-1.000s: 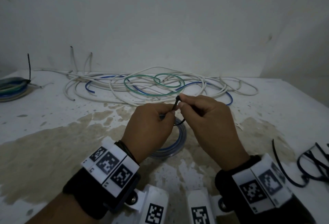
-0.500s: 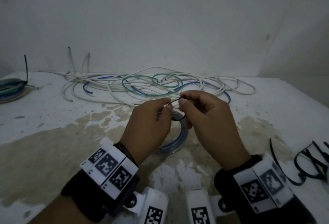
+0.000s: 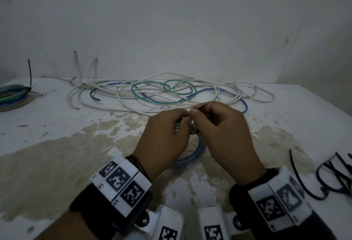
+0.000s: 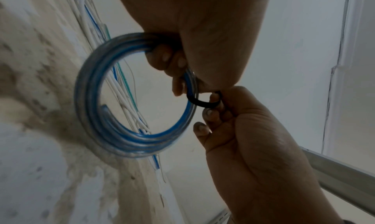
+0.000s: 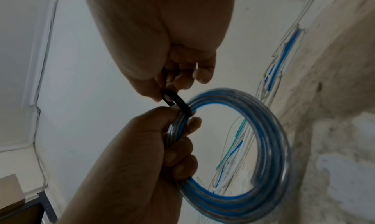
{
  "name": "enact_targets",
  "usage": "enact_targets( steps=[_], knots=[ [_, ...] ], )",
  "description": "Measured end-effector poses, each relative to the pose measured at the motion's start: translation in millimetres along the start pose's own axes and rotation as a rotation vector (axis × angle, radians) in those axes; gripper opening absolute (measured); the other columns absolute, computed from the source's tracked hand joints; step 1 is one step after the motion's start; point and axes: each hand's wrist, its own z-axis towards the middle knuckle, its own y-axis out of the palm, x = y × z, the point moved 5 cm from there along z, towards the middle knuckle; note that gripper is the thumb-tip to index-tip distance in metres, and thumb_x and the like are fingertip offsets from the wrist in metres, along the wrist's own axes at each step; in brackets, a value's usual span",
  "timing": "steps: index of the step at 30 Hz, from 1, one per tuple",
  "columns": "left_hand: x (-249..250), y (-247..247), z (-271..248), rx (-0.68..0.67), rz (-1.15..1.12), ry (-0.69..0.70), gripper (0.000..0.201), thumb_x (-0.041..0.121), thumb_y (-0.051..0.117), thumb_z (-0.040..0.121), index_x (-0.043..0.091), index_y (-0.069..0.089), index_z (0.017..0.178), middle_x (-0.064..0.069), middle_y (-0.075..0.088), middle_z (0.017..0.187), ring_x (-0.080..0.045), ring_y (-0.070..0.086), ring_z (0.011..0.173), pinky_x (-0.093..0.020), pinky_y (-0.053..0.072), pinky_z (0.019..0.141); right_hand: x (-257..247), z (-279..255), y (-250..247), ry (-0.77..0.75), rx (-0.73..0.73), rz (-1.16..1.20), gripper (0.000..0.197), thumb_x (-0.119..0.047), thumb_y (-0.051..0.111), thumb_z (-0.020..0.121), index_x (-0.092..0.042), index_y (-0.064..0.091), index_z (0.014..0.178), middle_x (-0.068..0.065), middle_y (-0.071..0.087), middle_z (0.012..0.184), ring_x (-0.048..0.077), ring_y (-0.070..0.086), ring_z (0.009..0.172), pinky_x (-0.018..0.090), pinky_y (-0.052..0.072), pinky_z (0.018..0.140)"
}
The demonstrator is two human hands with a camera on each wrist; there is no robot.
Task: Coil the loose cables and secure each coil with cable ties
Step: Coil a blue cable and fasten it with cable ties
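Since a second ago, both hands have risen a little, and the black cable tie (image 4: 202,102) now forms a smaller loop around the blue coil (image 4: 129,141), its tail (image 3: 202,106) poking past the right fingertips. That coil hangs above the stained table (image 3: 57,144), gripped by the curled left hand (image 3: 163,140). Pinching the tie is the right hand (image 3: 224,137). Beyond lie loose white, blue and green cables (image 3: 171,93); spare ties (image 3: 327,175) sit at right, a finished coil (image 3: 13,95) far left.
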Motion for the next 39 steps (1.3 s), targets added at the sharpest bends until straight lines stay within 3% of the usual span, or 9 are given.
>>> enact_targets(
  steps=[3, 6, 12, 16, 21, 25, 28, 32, 39],
  knots=[
    [-2.8, 2.4, 0.4, -0.042, 0.015, -0.038, 0.034, 0.028, 0.045, 0.095, 0.014, 0.065, 0.072, 0.001, 0.062, 0.064, -0.014, 0.057, 0.063, -0.026, 0.04, 0.058, -2.8, -1.4, 0.5, -0.025, 0.012, 0.012, 0.017, -0.008, 0.065, 0.086, -0.021, 0.066, 0.075, -0.005, 0.068, 0.069, 0.003, 0.064, 0.06, 0.011, 0.049, 0.058],
    [-3.9, -0.1, 1.3, -0.008, 0.032, 0.021, 0.039, 0.031, 0.042, 0.093, 0.01, 0.069, 0.076, -0.002, 0.066, 0.066, -0.015, 0.06, 0.065, -0.034, 0.045, 0.062, -2.7, -1.0, 1.5, -0.01, -0.014, 0.019, 0.016, -0.009, 0.065, 0.085, -0.022, 0.066, 0.077, -0.006, 0.068, 0.071, 0.002, 0.064, 0.063, 0.01, 0.048, 0.059],
    [13.8, -9.1, -1.3, 0.096, 0.197, 0.22, 0.033, 0.028, 0.037, 0.089, 0.017, 0.057, 0.065, 0.008, 0.041, 0.061, -0.008, 0.036, 0.056, -0.02, 0.028, 0.053, 0.1, 1.7, 2.9, 0.048, -0.116, 0.052, 0.01, -0.008, 0.066, 0.084, -0.012, 0.07, 0.077, 0.001, 0.069, 0.069, 0.005, 0.065, 0.065, 0.011, 0.048, 0.063],
    [12.0, -8.3, -0.3, 0.081, 0.041, 0.121, 0.029, 0.026, 0.043, 0.092, 0.018, 0.069, 0.081, 0.011, 0.058, 0.068, -0.007, 0.052, 0.069, -0.01, 0.04, 0.063, -6.5, 1.7, -2.7, -0.018, -0.038, 0.049, 0.017, -0.008, 0.065, 0.086, -0.023, 0.067, 0.076, -0.006, 0.07, 0.074, 0.003, 0.066, 0.066, 0.013, 0.049, 0.065],
    [5.3, -5.4, 0.4, 0.0, 0.032, 0.014, 0.042, 0.034, 0.039, 0.089, 0.011, 0.07, 0.073, -0.001, 0.065, 0.064, -0.014, 0.057, 0.065, -0.032, 0.042, 0.061, -4.6, -1.0, -1.8, -0.018, 0.011, 0.065, 0.02, -0.006, 0.066, 0.085, -0.024, 0.065, 0.076, -0.011, 0.07, 0.069, -0.001, 0.065, 0.064, 0.01, 0.048, 0.061],
    [2.8, -8.1, 1.2, 0.039, 0.042, 0.039, 0.042, 0.036, 0.039, 0.09, 0.014, 0.073, 0.078, 0.001, 0.068, 0.067, -0.011, 0.06, 0.064, -0.034, 0.046, 0.063, 1.6, -1.8, -0.3, 0.041, 0.032, 0.107, 0.011, -0.008, 0.068, 0.084, -0.017, 0.065, 0.079, -0.007, 0.07, 0.069, 0.003, 0.067, 0.064, 0.012, 0.049, 0.062],
    [7.2, -9.2, 1.0, 0.06, 0.077, 0.123, 0.046, 0.036, 0.035, 0.089, 0.014, 0.072, 0.074, 0.001, 0.064, 0.062, -0.011, 0.056, 0.059, -0.033, 0.042, 0.059, 1.5, -1.7, -0.5, 0.033, 0.034, 0.06, 0.013, -0.011, 0.068, 0.084, -0.021, 0.067, 0.077, -0.005, 0.071, 0.076, 0.006, 0.068, 0.071, 0.016, 0.051, 0.068],
    [16.7, -12.8, -1.0, 0.098, 0.248, 0.25, 0.036, 0.028, 0.038, 0.089, 0.015, 0.064, 0.068, 0.01, 0.045, 0.059, -0.01, 0.04, 0.055, -0.026, 0.031, 0.052, 2.5, -0.2, 1.5, 0.083, -0.021, 0.093, 0.017, -0.008, 0.067, 0.083, -0.021, 0.068, 0.073, -0.002, 0.072, 0.075, 0.009, 0.068, 0.072, 0.02, 0.053, 0.071],
    [11.6, -4.3, 1.3, -0.03, 0.06, 0.086, 0.043, 0.03, 0.038, 0.091, 0.007, 0.067, 0.071, -0.003, 0.06, 0.058, -0.016, 0.052, 0.058, -0.031, 0.04, 0.057, -0.4, -2.6, -5.8, 0.004, 0.1, 0.0, 0.011, -0.011, 0.067, 0.084, -0.018, 0.068, 0.075, 0.0, 0.071, 0.07, 0.016, 0.068, 0.071, 0.036, 0.056, 0.073]
  ],
)
